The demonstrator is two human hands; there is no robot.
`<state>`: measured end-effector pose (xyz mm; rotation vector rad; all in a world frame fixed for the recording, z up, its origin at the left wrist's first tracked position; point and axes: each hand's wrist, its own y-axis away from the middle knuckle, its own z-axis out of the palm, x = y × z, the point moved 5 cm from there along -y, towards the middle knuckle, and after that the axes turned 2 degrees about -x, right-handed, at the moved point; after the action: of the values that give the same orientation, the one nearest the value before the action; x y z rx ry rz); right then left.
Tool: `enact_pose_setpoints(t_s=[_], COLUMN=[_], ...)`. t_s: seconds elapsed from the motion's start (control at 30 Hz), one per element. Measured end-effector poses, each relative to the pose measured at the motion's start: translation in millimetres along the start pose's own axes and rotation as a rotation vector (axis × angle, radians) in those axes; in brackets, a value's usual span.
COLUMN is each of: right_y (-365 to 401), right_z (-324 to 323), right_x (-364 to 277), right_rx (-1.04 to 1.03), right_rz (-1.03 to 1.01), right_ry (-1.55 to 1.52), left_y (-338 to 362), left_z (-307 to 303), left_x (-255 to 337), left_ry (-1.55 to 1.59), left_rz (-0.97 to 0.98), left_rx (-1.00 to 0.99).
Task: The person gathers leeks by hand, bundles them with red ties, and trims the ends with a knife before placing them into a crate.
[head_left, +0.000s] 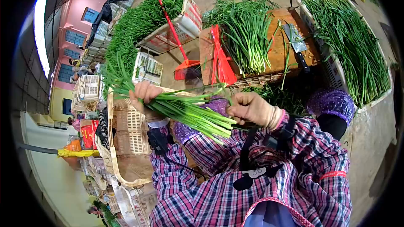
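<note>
My left hand (145, 94) is wrapped round a bunch of garlic chives (191, 111), its pale cut ends pointing right over my lap. Close beside those ends, my right hand (254, 108) has its fingers pinched together. Thin green strands run near its fingertips, but I cannot tell what is between them. Ahead, a larger heap of chives (248, 33) lies on a wooden board (275, 52), stems toward me. Red ties (222, 61) hang over the board's left side. A cleaver (296, 40) with a black handle rests on its right side.
A white crate (389, 80) full of chives stands at the right. More chives (143, 21) are piled at the back left by another crate (189, 19). A red-handled dustpan (185, 68) stands between. An open beige basket (111, 143) is at my left.
</note>
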<state>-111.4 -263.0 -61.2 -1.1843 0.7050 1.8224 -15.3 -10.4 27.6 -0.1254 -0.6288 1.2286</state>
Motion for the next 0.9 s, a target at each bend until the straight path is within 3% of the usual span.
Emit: enact_pose_setpoints(t_s=[0.03, 0.07, 0.13, 0.17, 0.23, 0.27, 0.33, 0.4, 0.5, 0.57, 0.6, 0.63, 0.7, 0.73, 0.77, 0.8, 0.83, 0.9], right_y=[8, 17, 36, 40, 49, 49, 38, 15, -20, -42, -47, -44, -35, -23, -15, -7, 4, 26], right_z=[-7, -18, -43, -60, -76, -75, -67, -46, -17, -10, -11, -14, -16, -23, -30, -39, -49, -75], right_x=[4, 11, 18, 28, 24, 23, -1, -13, -9, 3, 15, 26, 24, 24, 25, 27, 29, 42], right_rx=[-0.021, -0.078, -0.187, -0.271, -0.331, -0.328, -0.008, 0.058, 0.103, 0.000, -0.064, 0.080, 0.035, -0.015, -0.038, -0.104, -0.167, -0.202], right_rz=[0.102, 0.077, 0.338, 0.236, 0.409, 0.412, 0.068, -0.199, -0.341, -0.105, -0.173, -0.514, -0.558, -0.362, -0.409, -0.224, -0.040, 0.082], right_ry=[-0.126, -0.102, 0.245, 0.616, 1.510, 1.508, 1.380, 1.490, 1.423, 1.432, 1.327, 1.147, 1.090, 1.086, 1.098, 1.066, 1.030, 1.156], left_y=[2, 3, 7, 7, 6, 6, 6, 7, 9, 12, 19, 26, 29, 28, 28, 24, 24, 24], left_z=[-4, -4, -1, 1, 2, 2, 1, 1, -6, -14, -26, -33, -49, -54, -60, -63, -66, -70], left_x=[3, 3, 3, 4, 5, 6, 7, 5, 1, 5, 17, 31, 38, 37, 37, 33, 34, 24], left_ry=[0.001, 0.104, 0.268, 0.266, 0.315, 0.340, 0.367, 0.422, 0.348, 0.154, -0.319, -0.794, -0.732, -0.696, -0.660, -0.630, -0.625, -0.452], left_rz=[0.001, 0.030, 0.105, 0.106, 0.100, 0.085, 0.074, 0.058, 0.066, 0.120, 0.209, 0.295, 0.279, 0.273, 0.263, 0.217, 0.219, 0.190], left_rx=[-0.001, 0.000, 0.061, 0.064, 0.082, 0.090, 0.113, 0.127, 0.203, 0.168, 0.322, 0.471, 0.504, 0.468, 0.432, 0.338, 0.334, 0.381])
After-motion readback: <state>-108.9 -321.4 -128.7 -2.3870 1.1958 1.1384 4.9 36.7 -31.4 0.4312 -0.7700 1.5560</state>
